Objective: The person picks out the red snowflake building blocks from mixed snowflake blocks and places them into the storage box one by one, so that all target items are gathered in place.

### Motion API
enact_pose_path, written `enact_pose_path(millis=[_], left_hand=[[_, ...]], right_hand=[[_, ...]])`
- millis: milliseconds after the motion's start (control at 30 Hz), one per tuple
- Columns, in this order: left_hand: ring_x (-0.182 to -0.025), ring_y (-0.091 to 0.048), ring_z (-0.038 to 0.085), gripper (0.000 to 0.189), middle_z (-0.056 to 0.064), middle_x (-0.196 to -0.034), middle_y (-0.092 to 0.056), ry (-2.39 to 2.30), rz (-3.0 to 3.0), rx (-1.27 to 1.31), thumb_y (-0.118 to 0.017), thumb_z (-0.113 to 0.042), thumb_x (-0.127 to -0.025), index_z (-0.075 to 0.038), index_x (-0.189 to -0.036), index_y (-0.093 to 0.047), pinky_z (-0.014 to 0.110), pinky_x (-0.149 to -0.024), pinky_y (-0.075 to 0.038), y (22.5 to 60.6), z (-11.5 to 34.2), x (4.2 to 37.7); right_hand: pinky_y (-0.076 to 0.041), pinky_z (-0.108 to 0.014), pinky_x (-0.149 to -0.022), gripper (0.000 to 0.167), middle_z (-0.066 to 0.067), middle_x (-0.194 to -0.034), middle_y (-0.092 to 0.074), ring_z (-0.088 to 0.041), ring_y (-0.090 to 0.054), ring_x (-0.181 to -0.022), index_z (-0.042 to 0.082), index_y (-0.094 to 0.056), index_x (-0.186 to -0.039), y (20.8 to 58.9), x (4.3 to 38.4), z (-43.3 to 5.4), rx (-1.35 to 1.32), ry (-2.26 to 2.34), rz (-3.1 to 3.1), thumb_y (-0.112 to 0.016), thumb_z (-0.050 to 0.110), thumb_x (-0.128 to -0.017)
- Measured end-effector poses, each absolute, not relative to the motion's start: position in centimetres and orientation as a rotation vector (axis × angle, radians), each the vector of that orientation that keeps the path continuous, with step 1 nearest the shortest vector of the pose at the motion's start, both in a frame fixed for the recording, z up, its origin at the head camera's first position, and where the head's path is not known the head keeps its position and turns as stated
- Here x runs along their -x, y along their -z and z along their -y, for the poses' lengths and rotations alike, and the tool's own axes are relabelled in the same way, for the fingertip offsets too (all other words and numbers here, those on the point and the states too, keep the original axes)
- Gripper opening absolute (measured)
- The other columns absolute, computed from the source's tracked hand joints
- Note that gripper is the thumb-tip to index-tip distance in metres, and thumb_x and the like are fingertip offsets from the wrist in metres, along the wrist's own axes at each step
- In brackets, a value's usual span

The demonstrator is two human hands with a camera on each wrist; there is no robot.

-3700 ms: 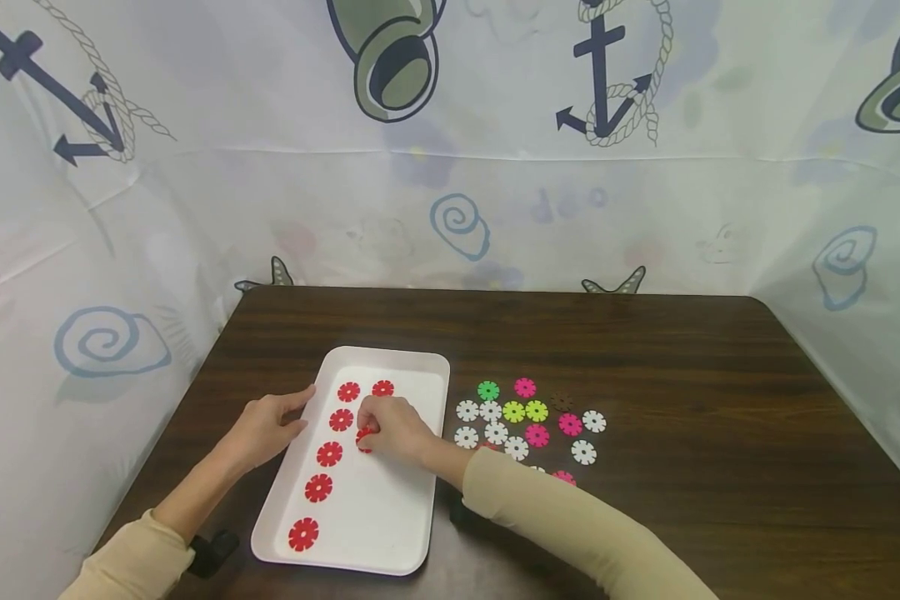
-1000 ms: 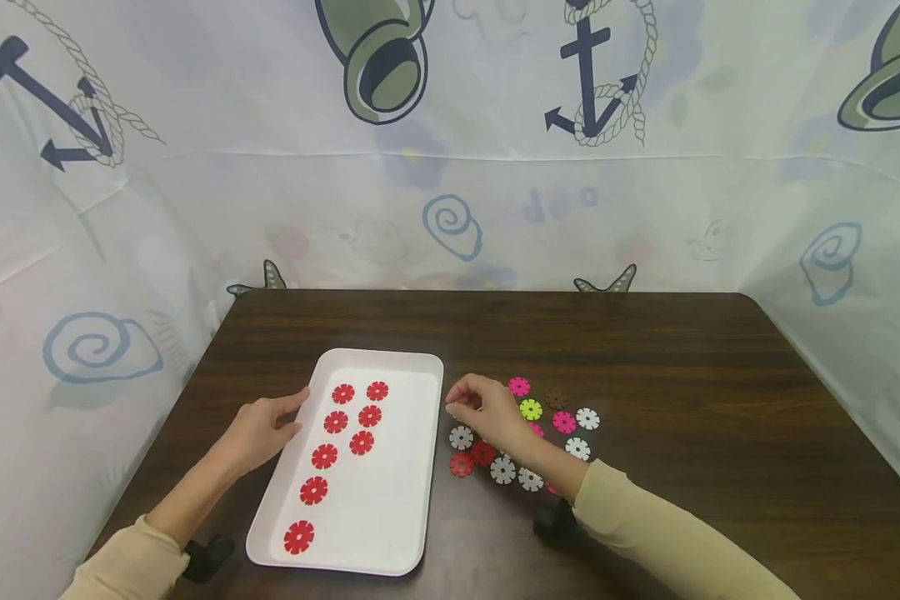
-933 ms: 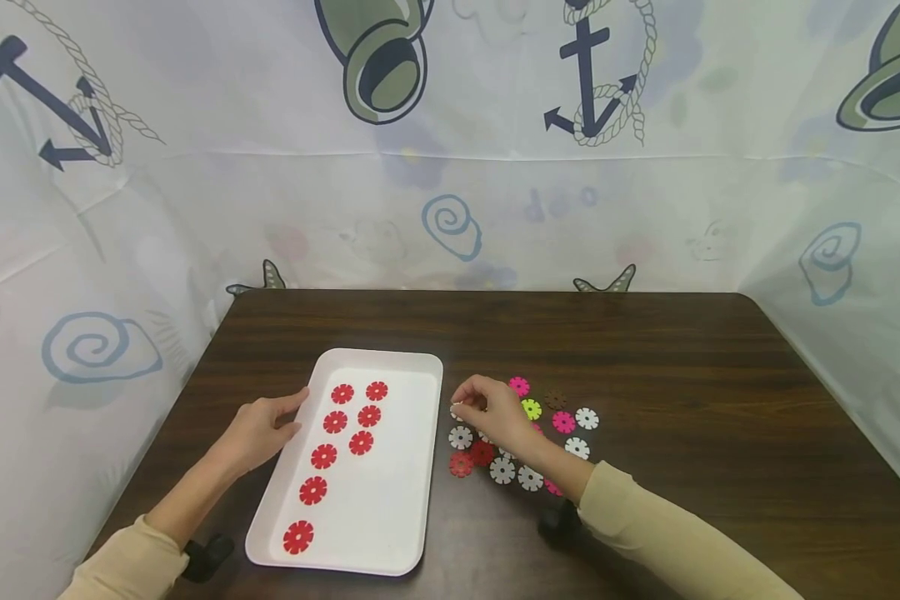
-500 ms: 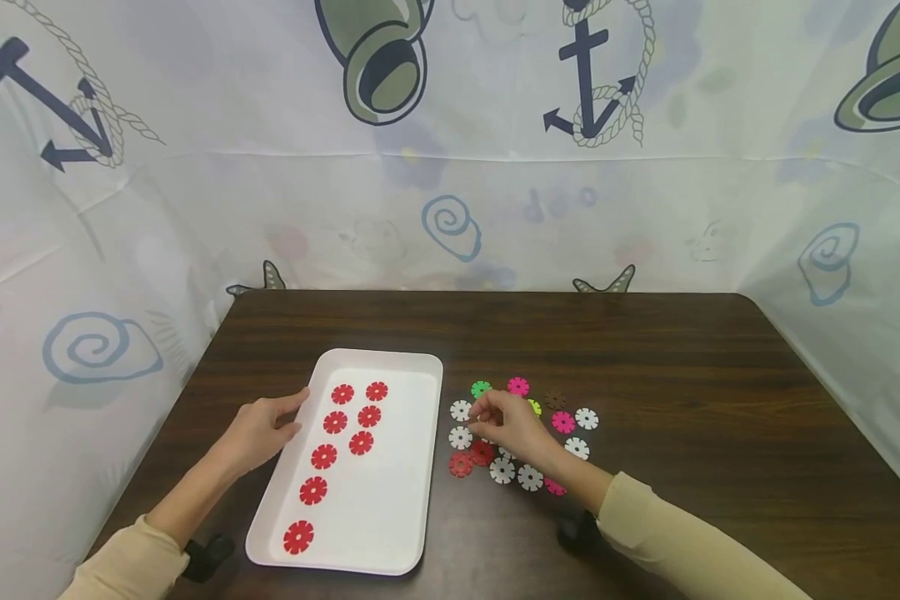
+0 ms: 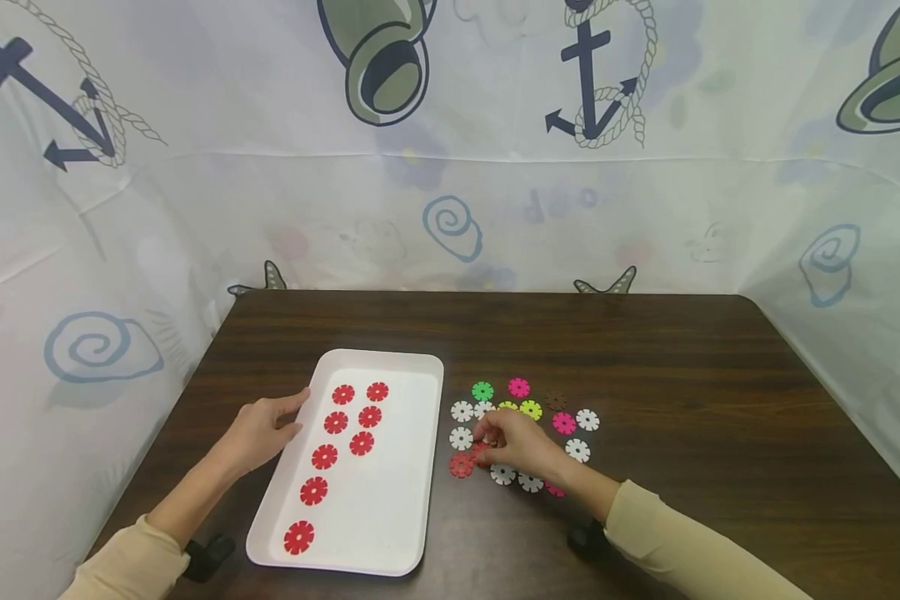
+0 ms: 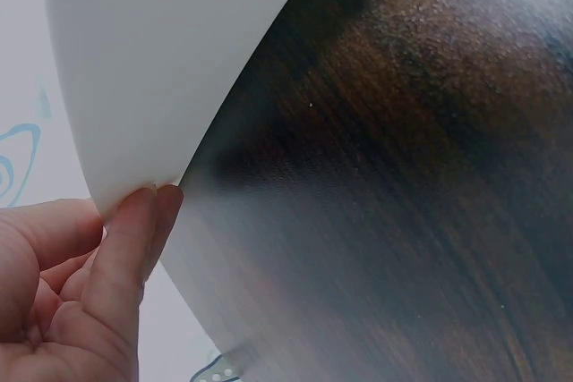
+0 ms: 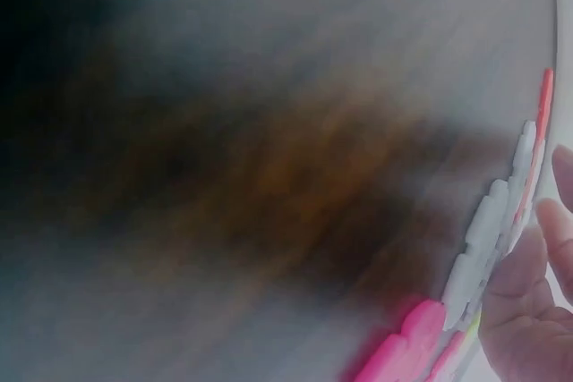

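Note:
My left hand [image 5: 258, 429] pinches the left rim of a white tray [image 5: 412, 517] between thumb and finger; the left wrist view shows the fingertips on either side of the tray's edge [image 6: 152, 131]. In the tray lie several red notched interlocking discs [image 5: 324, 456] in two columns. Right of the tray, my right hand [image 5: 521, 446] has its thumb and index finger around a red notched disc [image 5: 480, 450] among the loose ones. A second red disc [image 5: 461, 465] lies just beside it. In the right wrist view, the right hand [image 7: 528, 310] is only partly visible.
Around my right hand lie several white discs [image 5: 461, 438], a green disc [image 5: 482, 391], yellow discs [image 5: 530, 410], pink discs [image 5: 563, 423] and a brown disc [image 5: 555, 401]. All rest on a dark wooden table [image 5: 682, 417]. A patterned cloth [image 5: 532, 208] hangs behind.
My right hand has left the tray, where a red disc now lies in the second column, and moved right, then down to a red disc in the loose group. The left hand stays at the rim.

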State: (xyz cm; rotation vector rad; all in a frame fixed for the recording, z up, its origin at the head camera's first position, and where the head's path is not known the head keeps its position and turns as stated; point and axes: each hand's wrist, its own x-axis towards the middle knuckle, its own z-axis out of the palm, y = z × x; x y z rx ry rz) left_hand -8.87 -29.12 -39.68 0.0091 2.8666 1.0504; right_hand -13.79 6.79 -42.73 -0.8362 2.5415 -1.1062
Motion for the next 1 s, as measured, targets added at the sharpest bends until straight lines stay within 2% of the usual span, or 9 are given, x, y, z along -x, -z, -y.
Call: enact_pose_path(millis=[300,667,1000], left_hand=[[-0.096,-0.065,0.044,0.057,0.033,-0.131,-0.048,-1.043,-2.866,-0.029,-0.063,-0.001,-0.087,0.005,-0.139,-0.039,0.043,-0.071,-0.058,39.67,29.19,8.79],[-0.094,-0.066,0.042,0.058,0.033,-0.13,-0.048,-1.048,-2.861,-0.017,-0.063,-0.001,-0.087,0.005,-0.139,-0.039,0.043,-0.071,-0.058,39.7,29.16,8.71],[-0.095,-0.065,0.043,0.058,0.033,-0.13,-0.048,-1.044,-2.863,0.002,-0.063,-0.002,-0.087,0.004,-0.139,-0.039,0.044,-0.071,-0.058,39.7,29.08,8.66]], right_hand=[[-0.043,-0.021,-0.055,0.019,-0.003,-0.074,-0.057,-0.011,-0.048,-0.066,0.006,-0.066,-0.086,42.52,13.62,-6.6,0.862,1.033,-2.581,-0.08,0.009,-0.073],[-0.04,-0.024,-0.054,0.019,-0.001,-0.075,-0.057,-0.012,-0.048,-0.069,0.009,-0.065,-0.082,42.44,13.55,-6.32,0.847,0.922,-2.653,-0.081,0.011,-0.072],[-0.038,-0.022,-0.054,0.022,0.0,-0.072,-0.054,-0.011,-0.045,-0.068,0.009,-0.061,-0.08,42.61,13.45,-6.37,0.88,0.913,-2.676,-0.081,0.011,-0.072]])
